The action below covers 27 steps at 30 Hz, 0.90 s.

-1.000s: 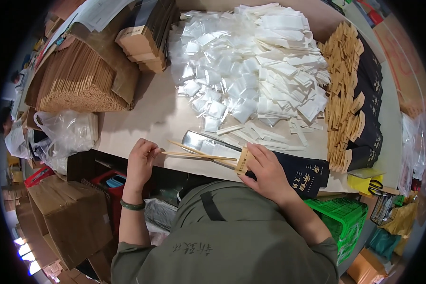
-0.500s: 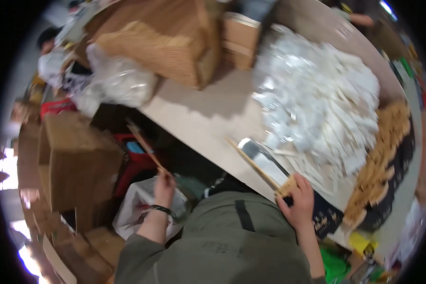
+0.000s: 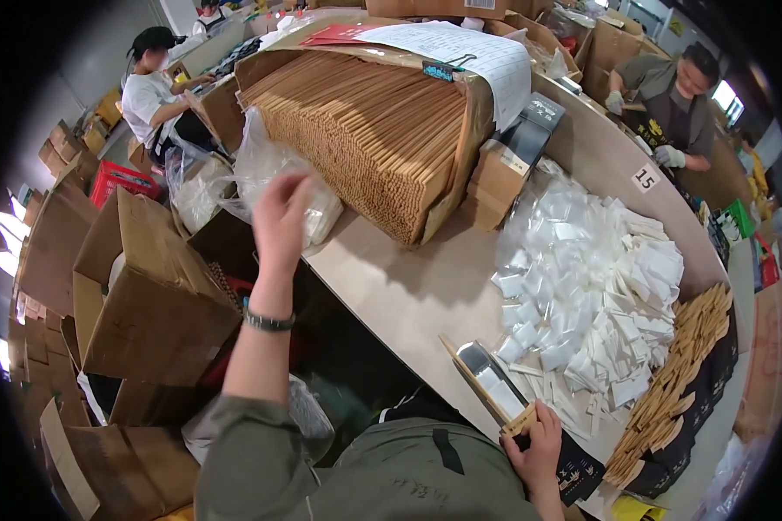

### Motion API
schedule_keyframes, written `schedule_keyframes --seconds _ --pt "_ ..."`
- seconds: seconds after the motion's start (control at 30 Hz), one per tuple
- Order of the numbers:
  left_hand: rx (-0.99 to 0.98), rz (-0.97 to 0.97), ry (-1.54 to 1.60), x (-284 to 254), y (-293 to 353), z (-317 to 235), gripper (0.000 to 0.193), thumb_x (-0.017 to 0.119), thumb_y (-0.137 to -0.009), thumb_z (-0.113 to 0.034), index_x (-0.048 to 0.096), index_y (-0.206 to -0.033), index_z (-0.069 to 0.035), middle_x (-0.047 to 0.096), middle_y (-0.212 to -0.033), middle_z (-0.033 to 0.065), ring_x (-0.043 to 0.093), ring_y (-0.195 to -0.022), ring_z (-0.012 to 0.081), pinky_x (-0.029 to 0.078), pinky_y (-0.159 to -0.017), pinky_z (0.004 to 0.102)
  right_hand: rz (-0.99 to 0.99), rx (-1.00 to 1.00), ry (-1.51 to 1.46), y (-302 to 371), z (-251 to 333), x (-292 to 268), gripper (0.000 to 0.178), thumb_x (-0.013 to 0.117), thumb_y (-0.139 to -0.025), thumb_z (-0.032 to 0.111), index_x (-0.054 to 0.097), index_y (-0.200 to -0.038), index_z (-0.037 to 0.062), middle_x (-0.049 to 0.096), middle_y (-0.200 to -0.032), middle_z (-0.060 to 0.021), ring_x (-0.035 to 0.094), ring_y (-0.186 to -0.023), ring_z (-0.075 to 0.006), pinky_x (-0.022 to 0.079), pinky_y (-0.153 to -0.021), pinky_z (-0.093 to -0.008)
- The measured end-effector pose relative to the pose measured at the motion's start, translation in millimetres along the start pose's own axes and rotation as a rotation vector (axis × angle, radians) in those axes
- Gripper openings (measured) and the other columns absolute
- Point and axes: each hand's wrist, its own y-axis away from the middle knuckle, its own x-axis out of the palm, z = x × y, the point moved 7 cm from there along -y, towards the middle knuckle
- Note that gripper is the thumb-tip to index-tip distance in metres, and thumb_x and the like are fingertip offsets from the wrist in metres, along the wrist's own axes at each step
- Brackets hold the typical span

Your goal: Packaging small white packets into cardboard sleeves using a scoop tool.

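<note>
My left hand [image 3: 280, 224] is raised in front of a clear plastic bag [image 3: 265, 156], just left of a large carton packed with thin wooden sticks [image 3: 365, 130] that look like chopsticks. Its fingers are loosely bent and apart, with nothing visible in them. At the table's near edge, my right hand [image 3: 537, 445] is closed on a bundle of flat wooden pieces [image 3: 521, 421]. A long wooden stick and a dark packet with a white panel [image 3: 488, 380] extend beyond that hand; how they join is hidden. Black printed sleeves [image 3: 578, 469] lie beside it.
A heap of small white packets [image 3: 591, 286] covers the table's right side, bordered by rows of wooden pieces in black sleeves [image 3: 669, 391]. Open cardboard cartons [image 3: 161, 304] stand at left. One co-worker [image 3: 669, 104] is across the table, another [image 3: 156, 95] at far left.
My left hand has risen from low beside my body to the stick carton, and the stick it held is no longer visible. My right hand keeps its hold. The view has tilted upward.
</note>
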Motion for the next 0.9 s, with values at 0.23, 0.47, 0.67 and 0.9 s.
schedule_keyframes --seconds 0.23,0.47,0.67,0.9 --pt "0.372 0.503 -1.169 145 -83 -43 0.023 0.070 -0.082 -0.024 0.071 -0.089 -0.002 0.070 -0.093 0.0227 0.066 -0.089 0.0415 0.054 -0.075 0.0473 0.014 0.005 0.019 -7 5 -3 0.039 0.083 -0.070 0.020 0.059 -0.093 0.0002 0.055 -0.133 -0.0247 0.053 -0.120 -0.0439 0.045 -0.101 -0.0492" --pt "0.456 0.426 -1.181 146 -114 -49 0.032 0.060 -0.088 -0.029 0.070 -0.110 -0.007 0.068 -0.104 0.0238 0.065 -0.098 0.0411 0.052 -0.082 0.0487 0.001 0.012 -0.025 -13 -1 -5 0.037 0.081 -0.074 0.021 0.061 -0.095 -0.0010 0.054 -0.137 -0.0217 0.052 -0.124 -0.0410 0.046 -0.103 -0.0460" --pt "-0.066 0.217 -0.236 33 3 22 0.028 0.054 -0.104 -0.032 0.062 -0.089 -0.010 0.045 -0.069 -0.0056 0.041 -0.064 0.0067 0.033 -0.056 0.0272 -0.056 0.060 -0.117 -9 -6 -10 0.033 0.081 -0.075 0.022 0.061 -0.089 0.0006 0.053 -0.139 -0.0202 0.051 -0.126 -0.0393 0.045 -0.103 -0.0456" --pt "0.132 1.068 -0.289 141 178 -2 0.010 0.068 -0.084 0.005 0.068 -0.093 0.000 0.060 -0.084 0.0094 0.060 -0.081 0.0245 0.048 -0.072 0.0290 -0.039 -0.016 -0.175 -5 -6 -10 0.031 0.081 -0.076 0.020 0.061 -0.090 0.0009 0.055 -0.137 -0.0180 0.052 -0.125 -0.0372 0.046 -0.103 -0.0442"
